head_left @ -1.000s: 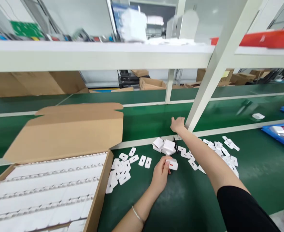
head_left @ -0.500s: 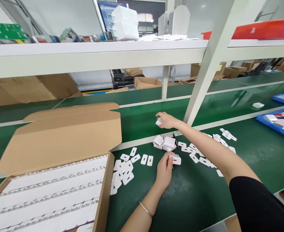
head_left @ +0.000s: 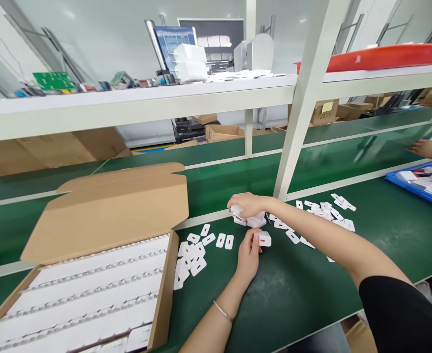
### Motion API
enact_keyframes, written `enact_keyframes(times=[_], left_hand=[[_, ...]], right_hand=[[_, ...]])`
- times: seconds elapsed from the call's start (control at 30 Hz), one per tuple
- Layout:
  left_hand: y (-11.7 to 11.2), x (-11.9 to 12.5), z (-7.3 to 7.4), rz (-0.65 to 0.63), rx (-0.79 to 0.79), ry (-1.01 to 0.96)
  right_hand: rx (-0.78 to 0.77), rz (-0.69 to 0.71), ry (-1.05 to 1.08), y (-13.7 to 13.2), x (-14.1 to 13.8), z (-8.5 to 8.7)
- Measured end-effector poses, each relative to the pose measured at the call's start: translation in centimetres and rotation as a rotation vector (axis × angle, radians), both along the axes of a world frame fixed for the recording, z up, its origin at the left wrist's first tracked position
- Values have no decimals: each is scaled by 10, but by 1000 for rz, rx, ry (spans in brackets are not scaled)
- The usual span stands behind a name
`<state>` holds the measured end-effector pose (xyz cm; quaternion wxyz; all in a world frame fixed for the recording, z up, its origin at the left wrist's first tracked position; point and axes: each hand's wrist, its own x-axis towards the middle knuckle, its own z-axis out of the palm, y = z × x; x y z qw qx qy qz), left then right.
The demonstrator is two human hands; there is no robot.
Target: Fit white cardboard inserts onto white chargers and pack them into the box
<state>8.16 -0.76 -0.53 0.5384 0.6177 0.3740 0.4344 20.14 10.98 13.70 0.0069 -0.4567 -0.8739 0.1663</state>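
Pinching a small white box [head_left: 263,239], left-hand fingers [head_left: 254,241] grip its near end.

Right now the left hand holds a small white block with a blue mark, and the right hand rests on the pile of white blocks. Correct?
Not quite. The head view shows the mark on the block in the left hand is red, not blue. The right hand does rest on the pile.
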Motion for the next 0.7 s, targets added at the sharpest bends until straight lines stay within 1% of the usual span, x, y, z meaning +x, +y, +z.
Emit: enact_keyframes(times=[0.03, 0.1, 0.17, 0.2, 0.27, 0.3, 0.33, 0.4, 0.47, 0.5, 0.57, 0.7], left_hand=[[0, -1, 0, 7, -8, -21], [0, -2, 0, 23, -23, -68], [0, -3, 1, 34, -33, -109], [0, -4, 1, 36, -33, -123], [0, -4, 3, 45, -15, -146], [-1, -4, 3, 52, 1, -156], [-1, -4, 4, 62, 22, -165], [-2, -5, 4, 86, 88, -172], [-3, -7, 3, 106, 180, -151], [-3, -8, 3, 112, 226, -133], [-3, -10, 1, 109, 294, -106], [-3, -13, -1, 51, 334, -107]], right_hand=[[29, -16, 29, -5, 1, 2], [147, -85, 164, -21, 5, 5], [305, -229, 366, -48, 10, 1], [372, -327, 453, -64, 13, -4], [468, -522, 540, -99, 19, -21], [493, -587, 552, -115, 22, -32], [487, -617, 554, -128, 23, -44], [423, -606, 538, -148, 25, -69], [356, -564, 550, -155, 24, -90], [326, -545, 572, -156, 23, -97], [271, -515, 648, -153, 21, -107], [222, -504, 826, -150, 24, -115]])
